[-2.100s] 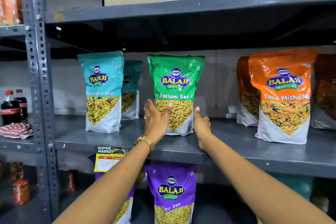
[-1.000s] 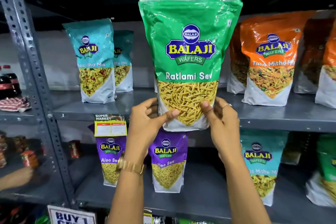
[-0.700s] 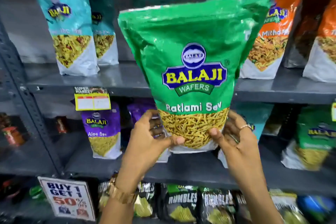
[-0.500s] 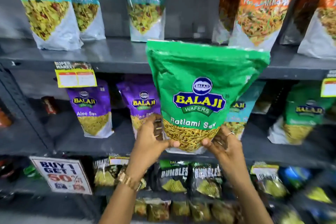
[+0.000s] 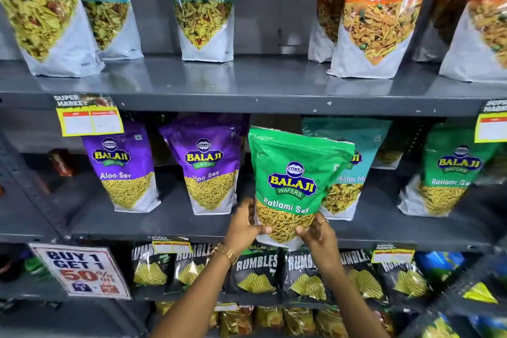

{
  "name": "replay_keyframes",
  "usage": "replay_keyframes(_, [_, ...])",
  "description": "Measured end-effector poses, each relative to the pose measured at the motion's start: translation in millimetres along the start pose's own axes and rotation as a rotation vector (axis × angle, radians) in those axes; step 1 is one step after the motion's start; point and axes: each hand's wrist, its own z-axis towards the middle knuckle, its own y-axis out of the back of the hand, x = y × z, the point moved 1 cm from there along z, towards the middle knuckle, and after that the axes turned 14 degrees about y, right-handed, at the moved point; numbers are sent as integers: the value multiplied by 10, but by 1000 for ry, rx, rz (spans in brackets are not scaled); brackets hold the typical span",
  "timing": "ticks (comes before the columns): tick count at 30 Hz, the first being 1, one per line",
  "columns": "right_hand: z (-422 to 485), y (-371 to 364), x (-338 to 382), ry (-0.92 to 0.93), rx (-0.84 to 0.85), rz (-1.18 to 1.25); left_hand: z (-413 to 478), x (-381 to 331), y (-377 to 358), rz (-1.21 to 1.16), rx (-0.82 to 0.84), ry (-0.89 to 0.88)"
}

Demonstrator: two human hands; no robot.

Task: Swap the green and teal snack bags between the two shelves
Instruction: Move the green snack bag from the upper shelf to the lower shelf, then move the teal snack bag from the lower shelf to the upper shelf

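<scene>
Both hands grip the bottom of a green Ratlami Sev bag [image 5: 290,181], held upright at the front edge of the lower shelf [image 5: 192,228]. My left hand [image 5: 244,225] clasps its lower left corner, my right hand [image 5: 315,233] its lower right. Directly behind it on the lower shelf stands a teal Mitha Mix bag [image 5: 354,170], partly hidden. A second green bag [image 5: 444,173] stands further right. On the upper shelf [image 5: 260,85] several teal bags stand, one in the middle [image 5: 203,5].
Two purple Aloo Sev bags [image 5: 208,164] stand left of the held bag. Orange Tikha Mitha bags [image 5: 381,14] fill the upper shelf's right. Black Rumbles packs [image 5: 255,271] line the shelf below. Price tags [image 5: 87,115] and a discount sign [image 5: 79,271] hang at the left.
The green bag has come off the upper shelf and travelled down to the lower shelf, held in both hands. My view has tilted downward with it.
</scene>
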Motion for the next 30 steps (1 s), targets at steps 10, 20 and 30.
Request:
replay_keyframes(10, [390, -151, -307, -23, -80, -100, 641, 131, -82, 48, -3, 0])
replay_keyframes(20, [708, -199, -295, -43, -102, -49, 1009, 52, -148, 82, -11, -21])
replay_keyframes(30, [348, 379, -540, -26, -191, -125, 159, -139, -469, -140, -471, -76])
